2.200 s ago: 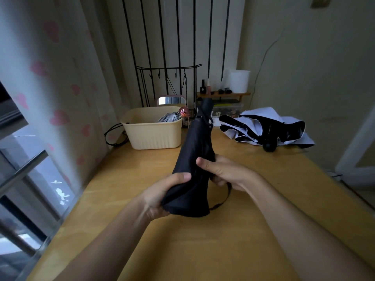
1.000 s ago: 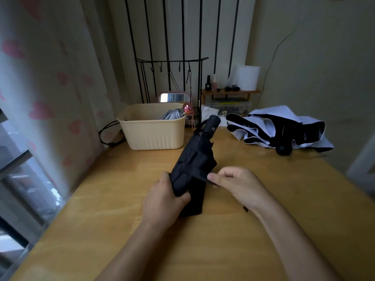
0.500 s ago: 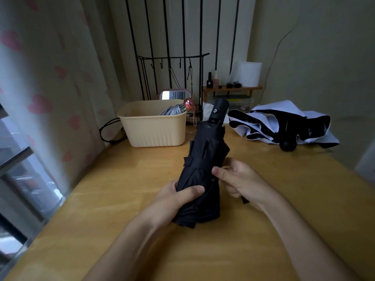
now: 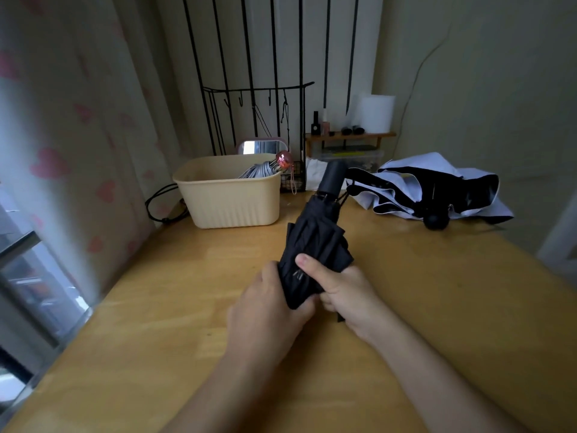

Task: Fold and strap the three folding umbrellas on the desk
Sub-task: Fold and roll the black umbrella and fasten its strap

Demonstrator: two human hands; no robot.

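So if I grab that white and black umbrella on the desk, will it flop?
Probably floppy: the white and black umbrella lies crumpled, its cloth spread loose. It likely won't roll, sprawled like that. Its round black knob looks firmer to grab.

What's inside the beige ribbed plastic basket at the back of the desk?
A folded silver-grey umbrella leans at the right rim of the beige basket, its pink handle poking out. The front wall hides the floor and anything lower.
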